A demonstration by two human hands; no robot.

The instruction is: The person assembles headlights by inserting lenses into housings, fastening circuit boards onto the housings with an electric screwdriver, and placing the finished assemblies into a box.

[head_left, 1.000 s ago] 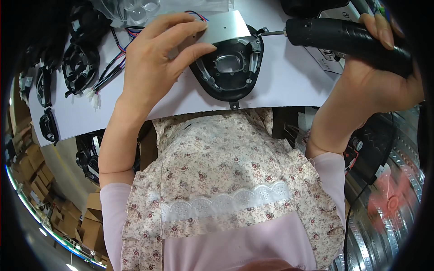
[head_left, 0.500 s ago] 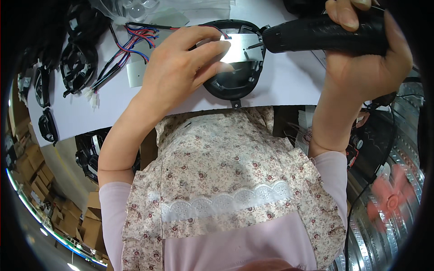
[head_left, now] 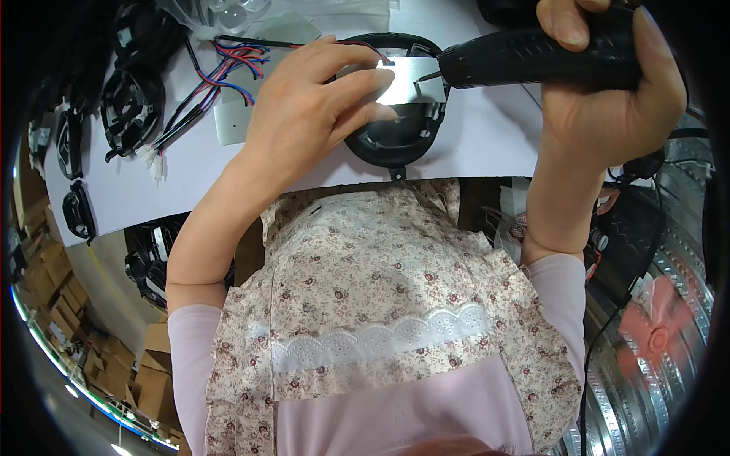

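A silvery metal plate (head_left: 412, 90) lies across the middle of an oval black plastic housing (head_left: 391, 152), near the table's near edge. The left hand (head_left: 308, 99) reaches in from the left, its fingertips on the plate's left end and its thumb by the plate's near edge; whether they pinch it or only press it down, I cannot tell. The right hand (head_left: 601, 106) is wrapped around a black electric screwdriver (head_left: 525, 61), which lies nearly level, its bit pointing left, the tip at or just above the plate. Red, blue and black wires (head_left: 228, 64) are bunched left of the left hand, beside a second metal plate (head_left: 230, 125). Farther left on the white table (head_left: 487, 144) are black ring-shaped housings (head_left: 133, 110). At the far side lies a clear plastic bag (head_left: 334, 14). A floral apron (head_left: 372, 258) covers the person's lap; a pink fan (head_left: 656, 330) stands at the near right.
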